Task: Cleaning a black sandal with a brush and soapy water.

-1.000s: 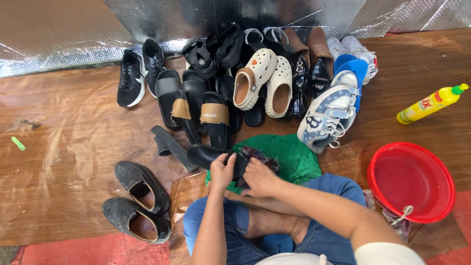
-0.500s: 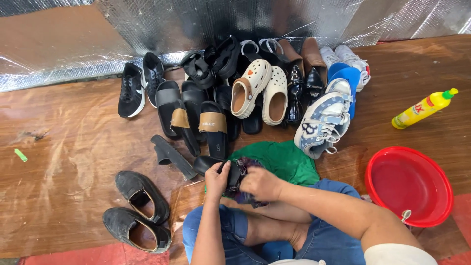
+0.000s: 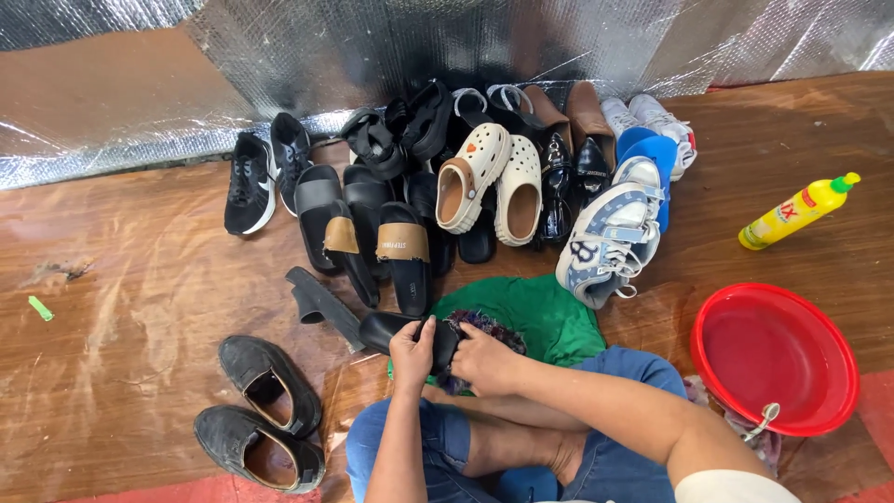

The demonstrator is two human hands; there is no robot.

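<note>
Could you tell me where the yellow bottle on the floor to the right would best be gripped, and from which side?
Probably around the middle of the yellow bottle, from above. It lies on its side on the wooden floor, green cap pointing up-right, so its long round body is exposed, with open floor on both sides for fingers to close across it.

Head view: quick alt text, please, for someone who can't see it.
Seated on a wooden floor, a person's left hand grips a black shoe while the right hand presses a dark cloth against it. Many shoes are piled behind; a red basin sits right.
</note>
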